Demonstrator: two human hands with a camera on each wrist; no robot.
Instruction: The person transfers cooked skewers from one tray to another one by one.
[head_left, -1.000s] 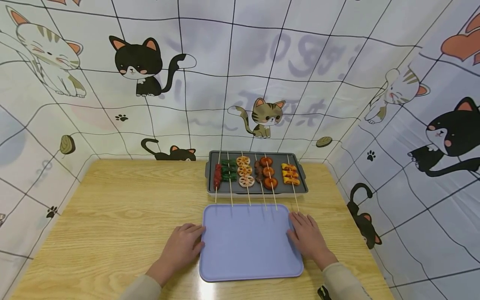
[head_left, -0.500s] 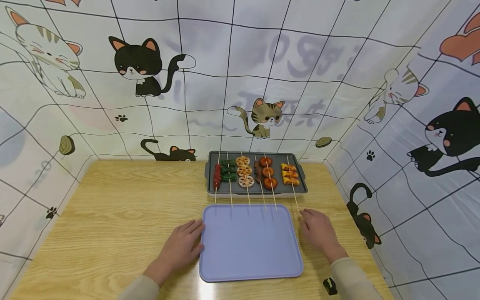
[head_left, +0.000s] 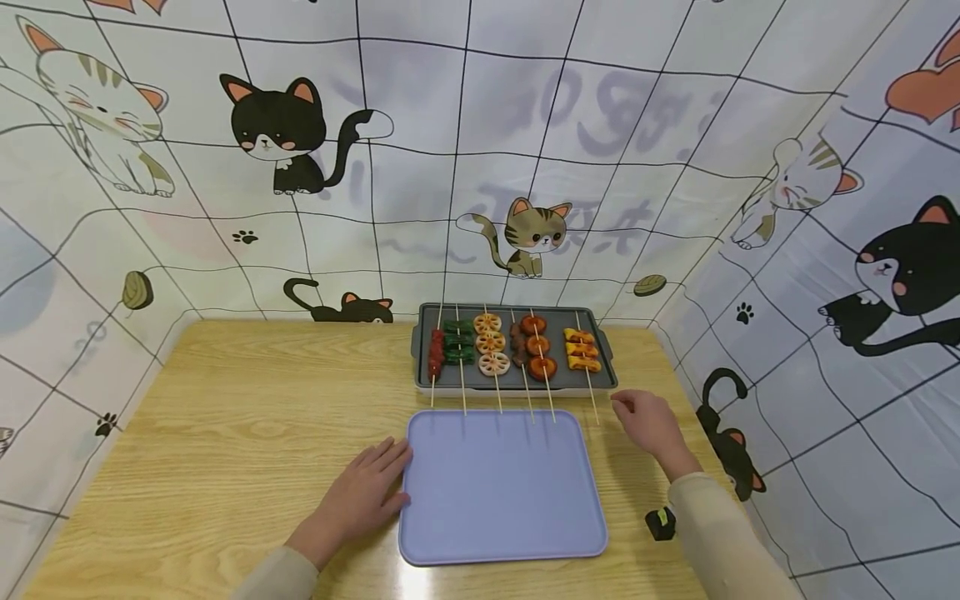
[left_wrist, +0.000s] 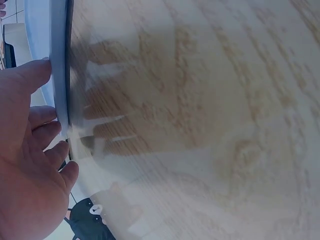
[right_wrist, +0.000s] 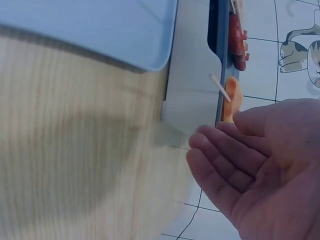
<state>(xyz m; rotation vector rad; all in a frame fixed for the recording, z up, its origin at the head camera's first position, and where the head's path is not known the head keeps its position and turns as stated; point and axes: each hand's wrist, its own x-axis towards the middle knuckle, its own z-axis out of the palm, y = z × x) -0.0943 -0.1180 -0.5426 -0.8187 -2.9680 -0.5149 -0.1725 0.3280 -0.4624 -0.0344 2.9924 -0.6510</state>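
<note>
A lavender tray (head_left: 502, 492) lies on the table. My left hand (head_left: 363, 492) rests at its left edge, fingertips touching the rim; the left wrist view shows thumb and fingers against the tray's side (left_wrist: 59, 65). Behind the tray stands a dark grey grill pan (head_left: 552, 333) on a white base, holding several food skewers, their sticks jutting over the front. My right hand (head_left: 651, 423), fingers loosely bent and holding nothing, hovers off the pan's front right corner. Nearest to it is the skewer with yellow pieces (head_left: 582, 350); its stick end (right_wrist: 220, 87) is apart from the fingers in the right wrist view.
Skewers of red pieces (head_left: 436, 354), green pieces (head_left: 459, 340), lotus root slices (head_left: 491, 342), brown meat (head_left: 518, 343) and round orange-brown slices (head_left: 537, 344) share the pan. A small black object (head_left: 660, 523) lies right of the tray. Cat-print curtains (head_left: 420, 183) enclose the table.
My right hand has left the tray's right edge and moved forward and right, toward the pan's corner, its fingers bending. The left hand stays at the tray. The black object has come into fuller view.
</note>
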